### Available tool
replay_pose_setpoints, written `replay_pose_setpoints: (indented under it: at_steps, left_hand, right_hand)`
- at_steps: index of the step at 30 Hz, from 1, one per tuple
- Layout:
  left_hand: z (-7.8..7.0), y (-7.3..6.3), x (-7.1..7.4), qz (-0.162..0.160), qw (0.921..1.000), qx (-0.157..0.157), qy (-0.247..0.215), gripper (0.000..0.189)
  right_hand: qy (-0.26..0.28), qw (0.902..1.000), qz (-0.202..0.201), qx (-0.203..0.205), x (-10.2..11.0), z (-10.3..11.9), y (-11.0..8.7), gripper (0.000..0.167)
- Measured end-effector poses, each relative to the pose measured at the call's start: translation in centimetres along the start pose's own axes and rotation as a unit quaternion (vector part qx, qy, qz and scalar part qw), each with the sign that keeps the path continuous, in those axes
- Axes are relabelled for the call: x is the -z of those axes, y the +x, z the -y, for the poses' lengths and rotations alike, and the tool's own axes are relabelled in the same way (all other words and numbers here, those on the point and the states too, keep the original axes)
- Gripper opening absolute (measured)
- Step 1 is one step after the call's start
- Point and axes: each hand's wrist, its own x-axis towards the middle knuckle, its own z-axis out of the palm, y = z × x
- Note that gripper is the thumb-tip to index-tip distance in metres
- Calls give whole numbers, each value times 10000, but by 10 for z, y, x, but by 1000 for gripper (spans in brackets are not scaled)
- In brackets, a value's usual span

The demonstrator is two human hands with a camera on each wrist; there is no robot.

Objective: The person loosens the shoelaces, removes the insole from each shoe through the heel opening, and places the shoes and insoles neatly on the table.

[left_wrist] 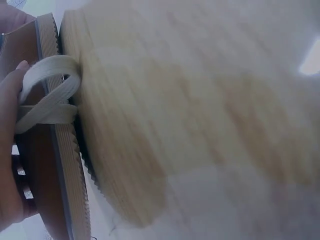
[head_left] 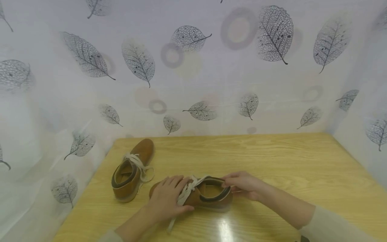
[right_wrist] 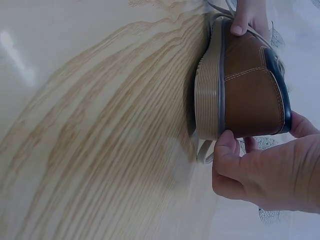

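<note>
A brown leather shoe (head_left: 217, 202) with a dark collar lies sole down on the table, toe to the left. My left hand (head_left: 169, 201) grips its front part from above, the thumb along the near side and the fingers over the far side. Loosely tied cream laces (head_left: 188, 192) run beside that hand, one end trailing onto the tabletop. At the heel, my right hand (head_left: 246, 186) holds the collar's back edge between thumb and fingers. The right wrist view shows the ridged pale sole (right_wrist: 207, 95) and fingertips against the heel.
A matching brown shoe (head_left: 128, 192) stands at the table's left side, toe pointing away, its laces hanging over one side. The wood-grain table (head_left: 272, 158) meets a leaf-patterned sheet (head_left: 220, 84) at the back and both sides.
</note>
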Motion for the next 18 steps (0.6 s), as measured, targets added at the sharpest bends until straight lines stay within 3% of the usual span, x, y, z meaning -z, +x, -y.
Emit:
replay_pose_setpoints:
  at_steps: [7,10,12,18]
  left_hand:
    - [3,-6,-6,-64,9999,124,-98,92]
    - [1,-7,-9,-99,9999,105,1,93]
    - [-2,-6,-9,-46,9999,119,43,95]
    - [-13,-3,-9,84,9997,193,122,95]
  right_hand:
    - [258,9983,497,175,15,-5,-7,56]
    - [172,9990,399,105,20,-6,-9,57]
    - [-36,9999,127,29,21,-6,-12,56]
    - [-640,9977,-199,61,28,-7,-22,42]
